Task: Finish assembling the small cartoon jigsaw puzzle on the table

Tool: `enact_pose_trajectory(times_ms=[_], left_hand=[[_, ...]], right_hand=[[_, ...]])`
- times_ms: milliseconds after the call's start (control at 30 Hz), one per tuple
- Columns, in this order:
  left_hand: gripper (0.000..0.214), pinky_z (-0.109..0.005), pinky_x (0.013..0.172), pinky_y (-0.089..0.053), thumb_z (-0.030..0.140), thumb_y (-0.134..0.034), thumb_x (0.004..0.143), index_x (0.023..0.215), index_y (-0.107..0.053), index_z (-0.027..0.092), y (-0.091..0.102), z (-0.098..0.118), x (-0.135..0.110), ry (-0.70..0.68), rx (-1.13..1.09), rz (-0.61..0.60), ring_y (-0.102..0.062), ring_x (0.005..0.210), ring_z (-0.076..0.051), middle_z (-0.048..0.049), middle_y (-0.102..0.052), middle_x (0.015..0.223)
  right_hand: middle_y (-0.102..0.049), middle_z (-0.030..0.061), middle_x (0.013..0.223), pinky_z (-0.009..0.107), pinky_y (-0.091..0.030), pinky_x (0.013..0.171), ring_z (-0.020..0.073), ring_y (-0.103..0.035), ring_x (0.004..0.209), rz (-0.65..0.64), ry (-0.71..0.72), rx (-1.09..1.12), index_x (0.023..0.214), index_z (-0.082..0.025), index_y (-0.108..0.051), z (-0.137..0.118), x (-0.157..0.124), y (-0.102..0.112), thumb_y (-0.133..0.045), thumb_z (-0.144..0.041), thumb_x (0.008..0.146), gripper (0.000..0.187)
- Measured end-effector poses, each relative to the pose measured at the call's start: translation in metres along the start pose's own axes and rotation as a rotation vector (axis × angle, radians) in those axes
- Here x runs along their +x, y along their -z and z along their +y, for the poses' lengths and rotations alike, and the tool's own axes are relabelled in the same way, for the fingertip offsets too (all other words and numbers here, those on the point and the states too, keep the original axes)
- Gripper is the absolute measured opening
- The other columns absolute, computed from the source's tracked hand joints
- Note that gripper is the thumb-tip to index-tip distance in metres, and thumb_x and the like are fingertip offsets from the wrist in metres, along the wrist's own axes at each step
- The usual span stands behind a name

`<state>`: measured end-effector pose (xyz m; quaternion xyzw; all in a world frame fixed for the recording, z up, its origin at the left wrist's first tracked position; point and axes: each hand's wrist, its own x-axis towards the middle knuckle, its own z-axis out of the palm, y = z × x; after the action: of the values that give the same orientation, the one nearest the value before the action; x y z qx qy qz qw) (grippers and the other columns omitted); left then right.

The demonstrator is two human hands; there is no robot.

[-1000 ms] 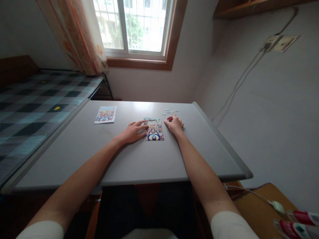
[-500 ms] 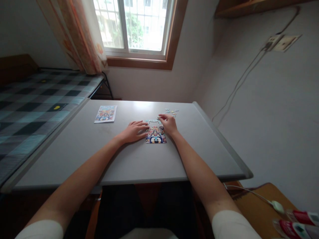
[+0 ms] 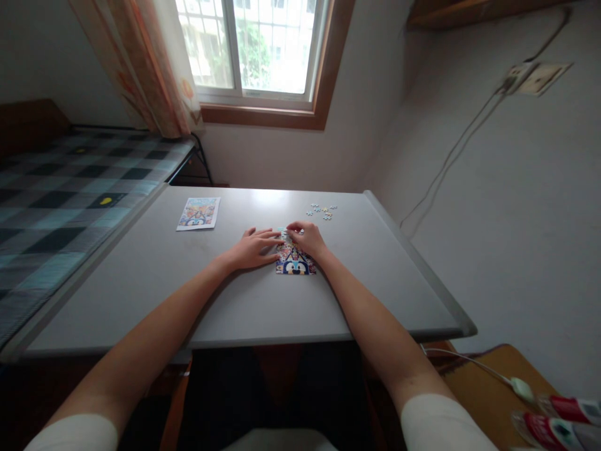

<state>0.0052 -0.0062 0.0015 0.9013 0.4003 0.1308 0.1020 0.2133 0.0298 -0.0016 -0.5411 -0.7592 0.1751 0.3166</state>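
A partly assembled jigsaw puzzle [image 3: 296,267] with a blue cartoon dog face lies flat on the grey table. My left hand [image 3: 256,248] rests at its left edge with the fingers spread, fingertips touching the border. Over the puzzle's upper part, my right hand [image 3: 308,239] has thumb and forefinger pinched together on a puzzle piece, mostly covered by the fingers. The hand also hides the upper right of the puzzle. Several loose puzzle pieces [image 3: 325,210] lie scattered just beyond my right hand.
A printed picture sheet [image 3: 198,213] lies at the table's far left. The grey table [image 3: 394,282] meets a checked bed [image 3: 94,207] on the left. Two bottles [image 3: 554,432] and a white charger [image 3: 523,389] sit on a brown surface at lower right.
My right hand has moved left and slightly nearer, from the puzzle's upper right corner to its upper middle. The puzzle has shifted slightly nearer. My left hand stays at its left edge.
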Motion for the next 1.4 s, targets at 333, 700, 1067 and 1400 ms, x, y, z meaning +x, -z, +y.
enact_pose_trajectory(times_ms=[333, 700, 1067, 1400], left_hand=[[0.046, -0.053, 0.111, -0.014, 0.056, -0.046, 0.088, 0.129, -0.054, 0.037, 0.000, -0.001, 0.001, -0.003, 0.003, 0.004, -0.035, 0.135, -0.027, 0.0002, -0.044, 0.143], [0.047, -0.052, 0.111, -0.014, 0.057, -0.046, 0.087, 0.128, -0.054, 0.037, 0.001, 0.000, 0.000, 0.005, -0.005, 0.000, -0.035, 0.135, -0.027, 0.0000, -0.044, 0.143], [0.047, -0.052, 0.111, -0.015, 0.057, -0.046, 0.087, 0.128, -0.055, 0.037, -0.001, -0.002, 0.001, 0.008, -0.017, 0.004, -0.035, 0.135, -0.027, -0.0006, -0.045, 0.143], [0.046, -0.052, 0.111, -0.015, 0.058, -0.046, 0.087, 0.128, -0.054, 0.038, 0.000, -0.002, 0.000, 0.001, -0.008, 0.010, -0.035, 0.134, -0.027, 0.0002, -0.044, 0.144]], right_hand=[[-0.063, 0.0055, 0.098, 0.038, -0.037, 0.092, 0.0235, -0.050, 0.101, 0.072, 0.019, -0.153, 0.097, -0.025, -0.072, 0.006, 0.001, -0.006, -0.060, -0.032, 0.082, 0.020], [-0.065, 0.0037, 0.097, 0.038, -0.037, 0.091, 0.0228, -0.050, 0.099, 0.026, 0.050, -0.151, 0.085, -0.028, -0.076, 0.009, 0.000, -0.006, -0.065, -0.035, 0.078, 0.014], [-0.064, 0.0041, 0.100, 0.038, -0.037, 0.093, 0.0228, -0.048, 0.100, 0.009, 0.059, -0.151, 0.085, -0.027, -0.076, 0.011, 0.001, -0.006, -0.063, -0.034, 0.079, 0.016], [-0.062, 0.0039, 0.098, 0.038, -0.036, 0.093, 0.0222, -0.048, 0.100, 0.047, 0.027, -0.126, 0.083, -0.027, -0.076, 0.009, 0.001, 0.000, -0.059, -0.021, 0.079, 0.018]])
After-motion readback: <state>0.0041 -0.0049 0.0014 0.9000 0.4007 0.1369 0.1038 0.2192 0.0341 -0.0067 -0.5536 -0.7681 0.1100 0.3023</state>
